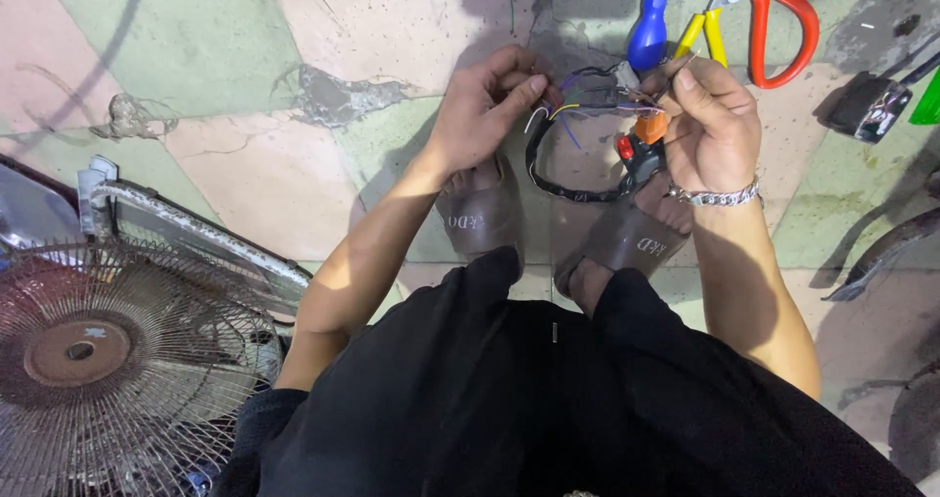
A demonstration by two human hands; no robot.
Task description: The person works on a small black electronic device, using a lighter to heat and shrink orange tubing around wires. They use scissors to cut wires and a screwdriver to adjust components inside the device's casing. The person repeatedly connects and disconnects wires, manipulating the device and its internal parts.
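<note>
One rusty fan guard (98, 360) lies far left; my left hand (485, 105) pinches one bundle of coloured wires (587, 100), my right hand (710, 125) clamps its switch block (641, 144), below two pliers (754, 17) on the floor

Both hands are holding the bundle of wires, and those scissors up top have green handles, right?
Not quite. In the head view, both hands, left hand and right hand, do hold the wire bundle, but the scissors have red-orange handles, not green.
</note>
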